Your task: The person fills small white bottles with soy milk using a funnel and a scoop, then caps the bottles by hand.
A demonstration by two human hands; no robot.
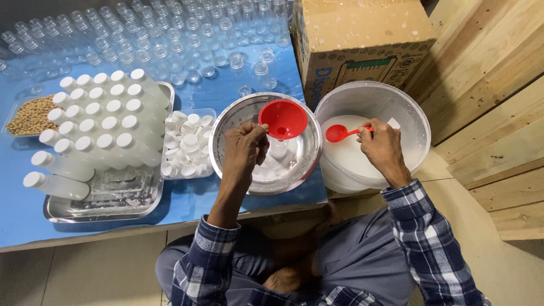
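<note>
Overhead view of the bench. We see the left hand [245, 148] closed around a small clear bottle [277, 149] standing in the steel bowl [224, 127], the thumb and fingers pinching at the rim of the red funnel [283, 118] seated in the bottle's mouth; the funnel lies at 1 o'clock from the knuckles, touching the fingertips. The right hand [384, 146] grips the handle of a red spoon [342, 133] between thumb and fingers, its bowl pointing to 9 o'clock and hanging over the white powder in the white bucket [411, 113]. Spoon and funnel are near each other but apart. At 9 o'clock from the steel bowl sit a tub of white caps [186, 144] and a steel tray [113, 198] of capped white bottles [102, 122].
</note>
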